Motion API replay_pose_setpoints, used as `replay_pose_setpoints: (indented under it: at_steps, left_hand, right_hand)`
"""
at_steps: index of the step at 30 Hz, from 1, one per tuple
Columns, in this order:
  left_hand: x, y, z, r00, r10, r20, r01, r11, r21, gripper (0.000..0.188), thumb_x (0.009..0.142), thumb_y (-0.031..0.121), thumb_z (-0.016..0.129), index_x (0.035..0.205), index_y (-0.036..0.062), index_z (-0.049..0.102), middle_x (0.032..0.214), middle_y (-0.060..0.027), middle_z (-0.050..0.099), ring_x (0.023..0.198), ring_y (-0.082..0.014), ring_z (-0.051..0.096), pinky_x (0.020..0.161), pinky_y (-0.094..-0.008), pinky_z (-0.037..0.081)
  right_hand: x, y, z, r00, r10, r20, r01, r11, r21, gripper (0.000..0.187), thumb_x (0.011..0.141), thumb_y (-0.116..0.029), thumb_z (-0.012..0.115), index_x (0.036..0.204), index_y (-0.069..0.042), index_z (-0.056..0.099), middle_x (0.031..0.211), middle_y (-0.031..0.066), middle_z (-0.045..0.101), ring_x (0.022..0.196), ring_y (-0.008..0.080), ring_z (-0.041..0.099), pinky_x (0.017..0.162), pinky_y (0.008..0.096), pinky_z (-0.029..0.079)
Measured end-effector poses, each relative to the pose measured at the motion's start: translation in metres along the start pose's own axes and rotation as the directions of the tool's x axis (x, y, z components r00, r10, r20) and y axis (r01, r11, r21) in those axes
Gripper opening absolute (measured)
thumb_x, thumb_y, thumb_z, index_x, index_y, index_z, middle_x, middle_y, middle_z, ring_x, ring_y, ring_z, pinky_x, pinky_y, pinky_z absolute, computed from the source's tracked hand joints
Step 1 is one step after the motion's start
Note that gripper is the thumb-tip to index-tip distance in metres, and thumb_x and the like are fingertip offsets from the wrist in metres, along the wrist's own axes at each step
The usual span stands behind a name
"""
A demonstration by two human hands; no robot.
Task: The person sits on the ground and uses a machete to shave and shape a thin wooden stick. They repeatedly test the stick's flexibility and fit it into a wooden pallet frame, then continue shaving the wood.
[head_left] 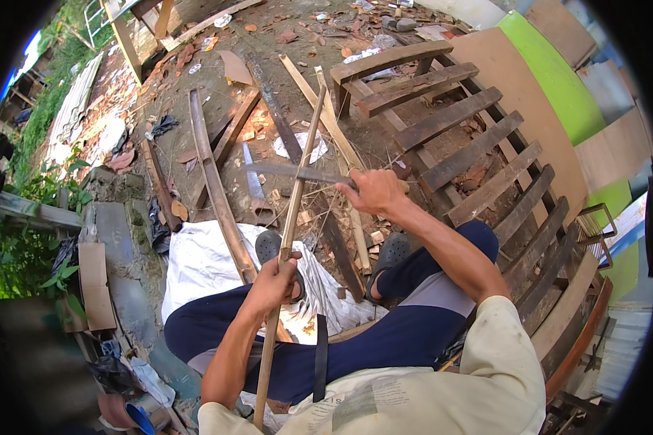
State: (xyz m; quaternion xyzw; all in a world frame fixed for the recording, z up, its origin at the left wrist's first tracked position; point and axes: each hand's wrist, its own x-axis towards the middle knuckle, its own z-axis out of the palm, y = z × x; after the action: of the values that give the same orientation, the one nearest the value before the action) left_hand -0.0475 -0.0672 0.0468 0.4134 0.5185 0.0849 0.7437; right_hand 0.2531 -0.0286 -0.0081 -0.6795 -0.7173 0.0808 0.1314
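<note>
My left hand (pixel 274 284) is closed around a long thin bamboo strip (pixel 290 225), which slants from beside my body up and away over the ground. In my right hand (pixel 376 191) is a large knife (pixel 325 175), its blade pointing left and lying across the strip above my left hand. The handle is mostly covered by my fingers. Beyond the blade, a handsaw (pixel 254 181) rests on the ground. A split bamboo piece (pixel 212 159) lies left of it, its near end by my left knee. Other pale strips (pixel 339 138) lie beyond the knife.
A slatted wooden frame (pixel 450 130) stands at my right, close to my right arm. White sacking (pixel 196 261) spreads under my left leg. A low concrete wall (pixel 116 246) runs along the left. Wood chips (pixel 250 135) and dry leaves litter the dirt ground.
</note>
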Motion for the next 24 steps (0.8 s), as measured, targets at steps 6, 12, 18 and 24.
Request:
replay_pose_setpoints:
  at_steps: [6, 12, 18, 24]
  left_hand:
    - [-0.009, 0.004, 0.003, 0.999, 0.041, -0.01, -0.04, 0.996, 0.085, 0.035, 0.106, 0.024, 0.045, 0.132, 0.0001, 0.047, 0.065, 0.0062, 0.035, 0.048, -0.0042, 0.035, 0.043, -0.0236, 0.028]
    - [0.0, 0.004, 0.001, 0.997, 0.082, 0.003, -0.082, 0.996, 0.047, 0.033, 0.107, 0.019, 0.042, 0.132, -0.0021, 0.046, 0.062, 0.005, 0.035, 0.044, -0.0064, 0.035, 0.041, -0.0253, 0.028]
    - [-0.008, 0.002, 0.002, 0.995, 0.062, 0.073, -0.068, 0.994, 0.086, 0.034, 0.108, 0.021, 0.041, 0.134, 0.0004, 0.046, 0.059, 0.0017, 0.044, 0.045, -0.0069, 0.036, 0.043, -0.0255, 0.031]
    - [-0.015, 0.008, -0.002, 0.996, 0.063, 0.066, -0.071, 0.99, 0.124, 0.035, 0.108, 0.023, 0.041, 0.134, 0.001, 0.046, 0.061, 0.0029, 0.046, 0.046, -0.0064, 0.036, 0.044, -0.0247, 0.031]
  right_hand:
    - [0.029, 0.034, -0.018, 0.999, 0.024, 0.048, -0.026, 0.999, 0.03, 0.056, 0.095, -0.059, 0.049, 0.079, -0.006, 0.059, 0.059, 0.0166, 0.061, 0.057, 0.0355, 0.065, 0.054, 0.0471, 0.052]
    - [0.052, 0.059, -0.028, 0.989, -0.126, -0.073, 0.111, 0.976, -0.188, 0.056, 0.096, -0.057, 0.048, 0.082, -0.004, 0.065, 0.06, 0.0155, 0.063, 0.055, 0.0342, 0.065, 0.053, 0.0479, 0.051]
    - [0.091, 0.096, -0.06, 0.978, 0.118, -0.171, -0.157, 0.959, -0.234, 0.055, 0.095, -0.056, 0.05, 0.087, -0.004, 0.066, 0.065, 0.0168, 0.066, 0.057, 0.0341, 0.067, 0.052, 0.0488, 0.05]
    - [0.109, 0.114, -0.068, 0.983, 0.162, -0.091, -0.18, 0.952, -0.248, 0.06, 0.095, -0.058, 0.048, 0.098, -0.002, 0.071, 0.081, 0.0235, 0.07, 0.078, 0.0401, 0.071, 0.07, 0.0508, 0.056]
